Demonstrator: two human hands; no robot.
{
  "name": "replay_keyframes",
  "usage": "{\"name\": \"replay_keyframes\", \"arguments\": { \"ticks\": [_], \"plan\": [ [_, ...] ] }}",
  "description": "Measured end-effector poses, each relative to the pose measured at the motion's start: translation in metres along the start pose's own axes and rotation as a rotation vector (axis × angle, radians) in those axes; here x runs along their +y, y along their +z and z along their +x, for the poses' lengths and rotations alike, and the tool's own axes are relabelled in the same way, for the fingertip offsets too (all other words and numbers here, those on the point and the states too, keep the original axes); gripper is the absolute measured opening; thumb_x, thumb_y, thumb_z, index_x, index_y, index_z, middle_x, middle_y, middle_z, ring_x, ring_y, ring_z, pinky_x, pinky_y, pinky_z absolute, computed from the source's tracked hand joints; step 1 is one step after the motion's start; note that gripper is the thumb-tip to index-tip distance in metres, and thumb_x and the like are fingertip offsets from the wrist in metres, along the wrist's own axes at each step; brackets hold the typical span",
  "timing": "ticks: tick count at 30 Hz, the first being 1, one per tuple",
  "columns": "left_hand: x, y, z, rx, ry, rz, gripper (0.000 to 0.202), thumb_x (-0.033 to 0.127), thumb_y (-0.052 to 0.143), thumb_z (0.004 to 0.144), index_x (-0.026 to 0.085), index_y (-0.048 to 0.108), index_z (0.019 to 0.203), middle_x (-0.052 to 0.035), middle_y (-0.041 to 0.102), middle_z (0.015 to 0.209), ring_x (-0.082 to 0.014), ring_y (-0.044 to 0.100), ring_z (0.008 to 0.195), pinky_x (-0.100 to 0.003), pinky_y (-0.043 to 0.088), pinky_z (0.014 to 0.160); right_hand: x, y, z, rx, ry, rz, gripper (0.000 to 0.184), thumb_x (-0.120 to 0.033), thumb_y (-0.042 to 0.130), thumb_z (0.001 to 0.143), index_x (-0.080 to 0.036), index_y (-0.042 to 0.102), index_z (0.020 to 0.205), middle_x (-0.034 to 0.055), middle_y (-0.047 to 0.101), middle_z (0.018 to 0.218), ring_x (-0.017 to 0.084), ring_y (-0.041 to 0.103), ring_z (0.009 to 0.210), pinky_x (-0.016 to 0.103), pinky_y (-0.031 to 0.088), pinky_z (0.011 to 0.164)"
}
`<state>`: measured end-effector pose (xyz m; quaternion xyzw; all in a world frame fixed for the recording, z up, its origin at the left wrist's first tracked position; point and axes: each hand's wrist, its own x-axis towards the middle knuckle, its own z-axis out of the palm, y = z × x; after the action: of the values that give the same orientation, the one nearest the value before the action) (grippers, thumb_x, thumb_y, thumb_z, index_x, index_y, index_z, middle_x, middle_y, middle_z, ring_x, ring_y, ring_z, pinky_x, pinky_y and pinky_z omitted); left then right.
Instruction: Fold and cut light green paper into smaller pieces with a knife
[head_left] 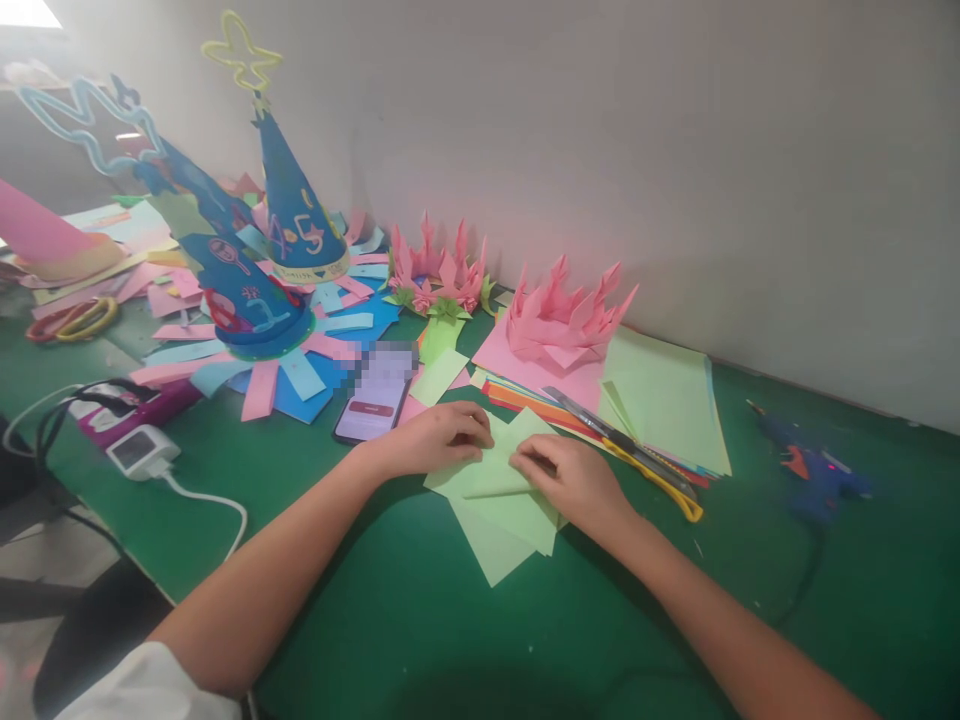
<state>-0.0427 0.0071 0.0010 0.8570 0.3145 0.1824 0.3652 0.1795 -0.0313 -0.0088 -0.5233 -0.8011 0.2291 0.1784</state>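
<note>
A light green sheet of paper (501,472), with a fold along its lower edge, lies on several loose green sheets (495,550) on the table. My left hand (442,438) is closed at its left side, thumb and fingers curled on the paper. From the right, my right hand (574,475) pinches the sheet near its folded edge. A phone (371,395) lies just left of my left hand. Beyond my right hand are a box cutter (600,425) and a yellow-handled tool (679,495), lying across stacked coloured paper (517,398).
Two pink paper crowns (562,325) (439,275) stand by the wall. Blue cone hats (292,210) with paper strips fill the back left. A blue glue gun (821,480) rests at right. A purple power strip (135,415) and a white charger (142,452) with cables sit at left.
</note>
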Motion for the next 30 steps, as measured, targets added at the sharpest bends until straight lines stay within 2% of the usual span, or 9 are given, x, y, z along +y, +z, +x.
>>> {"name": "replay_keyframes", "arguments": {
  "ticks": [4,7,10,14,17,26,30],
  "plan": [
    [0.003,0.001,0.001,0.042,-0.041,0.007,0.014,0.013,0.055,0.084,0.015,0.069,0.083,-0.0044,0.063,0.091,-0.013,0.06,0.086,-0.024,0.045,0.08,0.001,0.007,0.0,0.061,-0.001,-0.058,0.02,-0.031,0.049,0.088,-0.02,0.056,0.073,0.0002,0.062,0.071,0.015,0.055,0.067,0.025,0.034,0.058],
    [0.007,0.002,0.001,0.073,-0.094,0.032,0.01,0.016,0.059,0.083,0.014,0.067,0.078,-0.0042,0.062,0.085,-0.0134,0.059,0.081,-0.023,0.046,0.073,0.002,0.009,0.0,0.088,-0.007,-0.108,0.019,-0.031,0.049,0.087,-0.02,0.054,0.073,0.0,0.06,0.071,0.015,0.054,0.066,0.025,0.032,0.056],
    [0.012,0.002,0.001,0.081,-0.172,0.014,0.006,0.02,0.064,0.078,0.014,0.066,0.078,-0.0026,0.063,0.079,-0.013,0.058,0.074,-0.022,0.045,0.066,0.002,0.01,0.0,0.113,-0.032,-0.14,0.019,-0.031,0.049,0.088,-0.02,0.054,0.074,0.0,0.059,0.071,0.015,0.053,0.066,0.025,0.032,0.056],
    [0.015,0.002,0.0,0.073,-0.255,-0.049,0.005,0.017,0.063,0.077,0.016,0.065,0.082,-0.0014,0.066,0.08,-0.0126,0.06,0.071,-0.022,0.047,0.066,0.002,0.01,0.0,0.132,-0.049,-0.164,0.018,-0.031,0.048,0.088,-0.02,0.054,0.075,0.0005,0.059,0.071,0.015,0.054,0.066,0.025,0.033,0.057],
    [0.016,0.003,-0.002,0.065,-0.295,-0.093,0.007,0.021,0.063,0.077,0.016,0.064,0.083,-0.0011,0.067,0.079,-0.0133,0.062,0.072,-0.022,0.047,0.066,0.002,0.01,0.0,0.131,-0.049,-0.162,0.015,-0.029,0.047,0.088,-0.02,0.055,0.079,0.0006,0.06,0.071,0.015,0.054,0.066,0.025,0.034,0.057],
    [0.017,0.002,-0.005,0.037,-0.339,-0.136,0.014,0.026,0.065,0.077,0.017,0.065,0.087,-0.0019,0.068,0.078,-0.0143,0.064,0.072,-0.023,0.048,0.066,0.004,0.009,0.003,0.15,-0.052,-0.154,0.015,-0.027,0.045,0.088,-0.02,0.057,0.083,0.0017,0.061,0.074,0.015,0.055,0.065,0.025,0.035,0.056],
    [0.017,0.002,-0.004,0.028,-0.322,-0.121,0.007,0.018,0.064,0.075,0.016,0.065,0.082,-0.0008,0.067,0.076,-0.0128,0.062,0.069,-0.021,0.047,0.063,0.005,0.008,0.003,0.149,-0.024,-0.144,0.015,-0.028,0.046,0.087,-0.019,0.057,0.093,0.0011,0.061,0.073,0.015,0.055,0.063,0.025,0.035,0.055]
  ]
}}
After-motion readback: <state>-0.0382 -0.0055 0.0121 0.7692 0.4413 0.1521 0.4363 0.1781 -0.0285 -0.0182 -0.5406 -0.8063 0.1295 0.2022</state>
